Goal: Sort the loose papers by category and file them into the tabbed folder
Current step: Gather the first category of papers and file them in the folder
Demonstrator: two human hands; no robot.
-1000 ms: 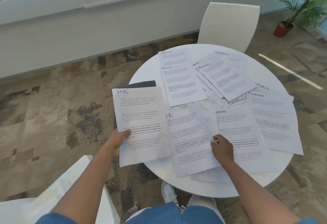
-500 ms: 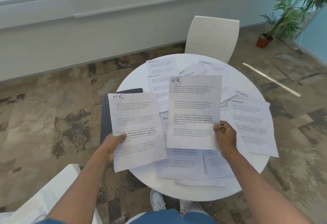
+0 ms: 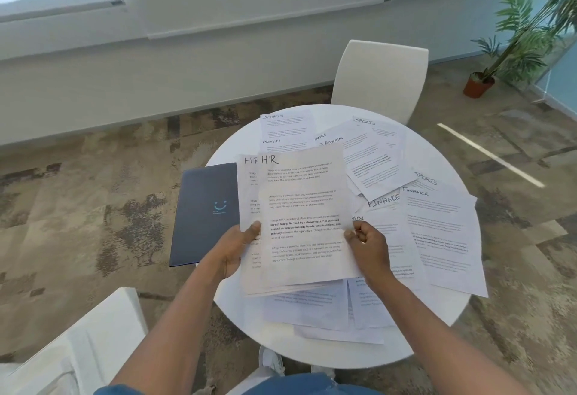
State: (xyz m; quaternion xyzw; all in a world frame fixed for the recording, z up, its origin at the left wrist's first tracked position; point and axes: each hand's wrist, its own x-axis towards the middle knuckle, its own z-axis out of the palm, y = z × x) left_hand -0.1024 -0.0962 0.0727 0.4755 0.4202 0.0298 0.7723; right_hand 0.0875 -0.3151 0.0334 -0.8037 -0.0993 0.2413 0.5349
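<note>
Closed dark folder [image 3: 207, 212] on the table [image 3: 437, 326] — both hands hold HR sheets [image 3: 303, 216].

Two HR sheets [image 3: 299, 216] are overlapping above the table [image 3: 437, 326] — the folder [image 3: 206, 210] is lying to their left, loose papers [image 3: 437, 232] are spreading right and behind.

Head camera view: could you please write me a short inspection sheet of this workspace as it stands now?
Surface: round white table, mostly covered by sheets.
Job's things: two HR sheets overlapped and held up; dark folder closed, at the table's left edge.
Clutter: loose papers headed SPORTS, ADMIN and FINANCE, overlapping.
Hands: left hand grips the HR sheets' left edge; right hand pinches the right edge.
Cables: nothing seen.
Surroundings: white chair, potted plant, patterned carpet.
</note>
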